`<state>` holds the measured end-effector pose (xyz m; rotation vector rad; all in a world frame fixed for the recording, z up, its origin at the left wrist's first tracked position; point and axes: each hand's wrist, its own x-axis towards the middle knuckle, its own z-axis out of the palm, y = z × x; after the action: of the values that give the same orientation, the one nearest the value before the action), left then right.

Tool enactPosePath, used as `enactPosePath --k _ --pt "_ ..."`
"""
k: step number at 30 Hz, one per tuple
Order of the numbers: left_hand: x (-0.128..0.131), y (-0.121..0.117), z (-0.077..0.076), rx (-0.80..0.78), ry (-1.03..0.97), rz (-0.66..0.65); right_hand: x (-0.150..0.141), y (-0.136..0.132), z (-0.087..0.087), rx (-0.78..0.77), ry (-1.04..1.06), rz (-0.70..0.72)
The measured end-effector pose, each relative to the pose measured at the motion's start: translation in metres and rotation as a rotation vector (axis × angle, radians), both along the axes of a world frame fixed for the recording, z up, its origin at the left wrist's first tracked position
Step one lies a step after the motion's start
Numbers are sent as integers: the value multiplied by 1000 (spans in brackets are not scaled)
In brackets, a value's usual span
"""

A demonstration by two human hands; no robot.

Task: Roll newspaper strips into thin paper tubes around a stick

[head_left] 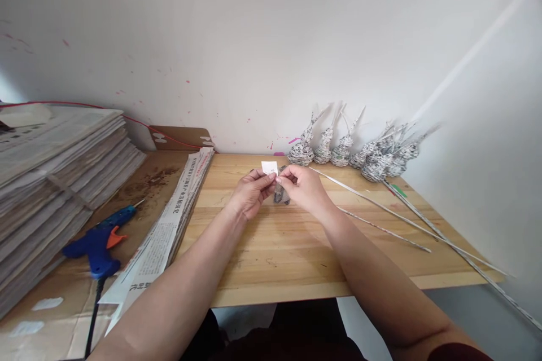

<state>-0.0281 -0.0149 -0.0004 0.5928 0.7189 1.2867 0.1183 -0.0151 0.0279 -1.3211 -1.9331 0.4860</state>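
Both my hands meet over the middle of the wooden table. My left hand (254,190) pinches a small white paper piece (269,167) with a dark mark on it. From the other side, the fingertips of my right hand (302,183) press together at the paper's lower right edge. Just beneath and between the hands lies a small clear packet (280,196) with something dark, perhaps a chain or cord, inside; my fingers partly cover it. To the right, long thin rolled-paper sticks (381,203) lie across the tabletop.
Several gourd-shaped woven paper pieces (301,152) stand against the wall at the back right. On the left are a tall newspaper stack (63,180), a blue glue gun (99,242) on cardboard, and newspaper strips (173,214). The table's front edge (288,296) is near my body.
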Motion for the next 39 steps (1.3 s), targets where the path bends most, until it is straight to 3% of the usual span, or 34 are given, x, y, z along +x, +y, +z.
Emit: enactPosePath --k 5,13,19,25,30,39 --pt "-2 2 -1 -2 -4 45 3 4 -2 -55 17 28" --pt "-3 1 0 -27 9 20 2 1 0 -61 24 21" --pt "-4 1 3 -56 5 -10 1 -1 1 -29 60 100" --pt "-5 2 3 -72 -44 77 -3 1 -6 132 69 98" --pt "-6 3 3 -80 -65 106 -4 0 -9 360 -99 165" --pt "-8 5 5 -97 -89 139 -4 -1 -7 351 -239 149"
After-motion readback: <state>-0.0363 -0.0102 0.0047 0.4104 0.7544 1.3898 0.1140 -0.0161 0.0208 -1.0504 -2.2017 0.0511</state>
